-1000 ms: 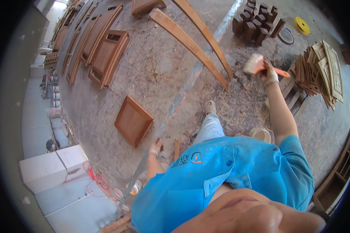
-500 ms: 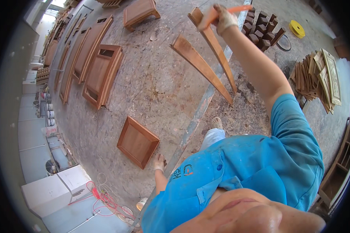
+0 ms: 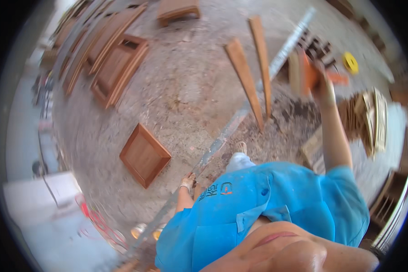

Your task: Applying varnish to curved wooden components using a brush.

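My right hand [image 3: 323, 86], closed, grips a wide paintbrush [image 3: 307, 75] with an orange handle, blurred, out at the upper right. Two long tapered wooden pieces [image 3: 242, 79] stand slanting just left of it. My left hand [image 3: 188, 181] hangs low beside my body, fingers loosely apart, with nothing visible in it. A square framed wooden panel [image 3: 145, 156] lies on the floor to its left.
Wooden frames and panels [image 3: 118, 68] line the upper left. A low wooden piece [image 3: 177, 9], dark blocks [image 3: 317, 47], a yellow spool [image 3: 350, 62] and stacked carved panels [image 3: 371, 122] stand around. Red hose [image 3: 97, 217], cans [image 3: 138, 230] and a white box [image 3: 36, 195] are lower left.
My right hand rose with the brush toward the tall wooden pieces, then moved back rightward and down. The view has shifted and is blurred now.
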The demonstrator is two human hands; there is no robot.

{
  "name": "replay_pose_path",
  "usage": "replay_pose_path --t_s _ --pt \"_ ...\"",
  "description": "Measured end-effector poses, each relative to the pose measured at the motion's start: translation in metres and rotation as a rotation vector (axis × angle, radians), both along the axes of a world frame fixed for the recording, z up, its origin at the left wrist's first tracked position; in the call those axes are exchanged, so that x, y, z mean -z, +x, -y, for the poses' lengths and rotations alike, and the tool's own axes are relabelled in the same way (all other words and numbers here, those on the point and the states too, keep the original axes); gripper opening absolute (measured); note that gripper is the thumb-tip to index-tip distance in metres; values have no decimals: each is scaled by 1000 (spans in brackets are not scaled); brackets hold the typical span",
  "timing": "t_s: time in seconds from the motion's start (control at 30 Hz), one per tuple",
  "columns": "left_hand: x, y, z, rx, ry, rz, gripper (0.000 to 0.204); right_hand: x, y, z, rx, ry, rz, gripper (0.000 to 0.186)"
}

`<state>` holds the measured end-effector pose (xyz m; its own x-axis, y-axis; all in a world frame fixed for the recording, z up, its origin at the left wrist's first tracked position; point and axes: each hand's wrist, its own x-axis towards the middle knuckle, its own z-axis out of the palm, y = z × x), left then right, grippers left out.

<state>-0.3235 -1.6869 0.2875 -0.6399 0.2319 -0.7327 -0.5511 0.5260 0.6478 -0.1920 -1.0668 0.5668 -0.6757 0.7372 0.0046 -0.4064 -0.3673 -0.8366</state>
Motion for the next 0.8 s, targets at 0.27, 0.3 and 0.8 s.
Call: replay_pose_path --t_s 0.27,0.3,0.8 --pt "3 99 74 -210 1 -142 33 231 307 88 318 -830 457 23" --pt "4 116 80 -204 -15 -136 33 247 328 82 412 -941 531 21" --pt "-1 414 289 -160 -498 242 48 330 526 220 112 -723 946 29"
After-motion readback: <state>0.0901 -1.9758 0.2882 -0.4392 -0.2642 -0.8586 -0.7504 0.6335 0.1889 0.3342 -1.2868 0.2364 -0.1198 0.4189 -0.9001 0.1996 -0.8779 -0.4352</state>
